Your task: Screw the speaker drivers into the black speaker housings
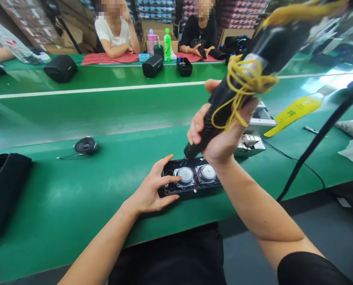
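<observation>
A black speaker panel (191, 178) with two round silver drivers and red wires lies on the green bench in front of me. My left hand (152, 190) lies on its left end with fingers spread flat, pressing it down. My right hand (220, 130) is wrapped round a black electric screwdriver (238, 91) bound with yellow cord. The tool slants down to the left, and its tip touches the panel's upper edge near the left driver.
A loose black driver (86, 145) with a thin wire lies to the left. A black case (1, 190) sits at the left edge. Small white boxes (255, 134) lie behind my right hand. Finished black speakers (152, 65) ride the far belt, where two people sit.
</observation>
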